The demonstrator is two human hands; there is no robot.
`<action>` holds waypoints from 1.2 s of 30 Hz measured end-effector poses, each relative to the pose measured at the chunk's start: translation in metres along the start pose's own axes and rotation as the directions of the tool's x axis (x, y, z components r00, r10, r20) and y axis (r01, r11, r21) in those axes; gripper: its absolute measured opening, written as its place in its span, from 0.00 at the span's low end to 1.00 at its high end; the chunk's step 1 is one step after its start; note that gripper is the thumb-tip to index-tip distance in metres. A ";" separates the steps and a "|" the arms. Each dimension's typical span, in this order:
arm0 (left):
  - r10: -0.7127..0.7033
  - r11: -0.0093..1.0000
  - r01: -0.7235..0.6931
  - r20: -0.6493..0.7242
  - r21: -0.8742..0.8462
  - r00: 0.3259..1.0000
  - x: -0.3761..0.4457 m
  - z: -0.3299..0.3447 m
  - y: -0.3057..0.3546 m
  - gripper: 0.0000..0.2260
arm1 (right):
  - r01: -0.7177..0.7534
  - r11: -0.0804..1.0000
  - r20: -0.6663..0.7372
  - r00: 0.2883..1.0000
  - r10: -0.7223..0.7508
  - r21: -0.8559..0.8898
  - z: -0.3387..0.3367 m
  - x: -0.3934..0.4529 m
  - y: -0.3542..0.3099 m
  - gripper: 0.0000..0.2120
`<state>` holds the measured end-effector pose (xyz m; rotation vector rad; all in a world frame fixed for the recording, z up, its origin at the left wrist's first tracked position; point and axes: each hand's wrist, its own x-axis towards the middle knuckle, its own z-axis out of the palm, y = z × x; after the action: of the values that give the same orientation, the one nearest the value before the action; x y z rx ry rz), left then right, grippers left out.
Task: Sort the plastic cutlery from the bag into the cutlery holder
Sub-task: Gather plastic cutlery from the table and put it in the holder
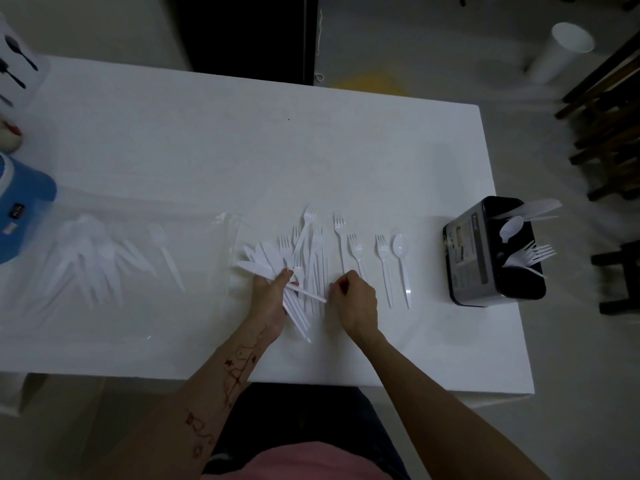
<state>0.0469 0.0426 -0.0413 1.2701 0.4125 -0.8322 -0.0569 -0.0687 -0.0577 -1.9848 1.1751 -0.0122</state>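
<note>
At the left edge of the frame a blue container (20, 202) stands on the white bench (207, 140). Beside it lies the clear bag (114, 268), flat, with white cutlery still inside. Just left of center my left hand (270, 299) grips a fanned bundle of knives (266, 268), fingers curled round their handles. A heap of loose forks (308, 244) lies between my hands. My right hand (356, 303) has its fingers curled, pinching the end of one white handle. Right of it lie more forks and one spoon (401, 261). At center right the black cutlery holder (485, 258) stands near the bench edge, holding spoons and forks in separate compartments.
</note>
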 end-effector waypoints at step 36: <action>-0.138 0.984 0.107 0.232 0.144 0.963 0.001 -0.005 0.020 0.12 | -0.217 0.965 -0.143 0.970 0.196 -0.149 0.013 -0.009 -0.004 0.08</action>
<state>0.0630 0.0484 -0.0303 1.2535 0.2460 -1.1210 -0.0540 -0.0534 -0.0606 -2.0163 1.5048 0.0686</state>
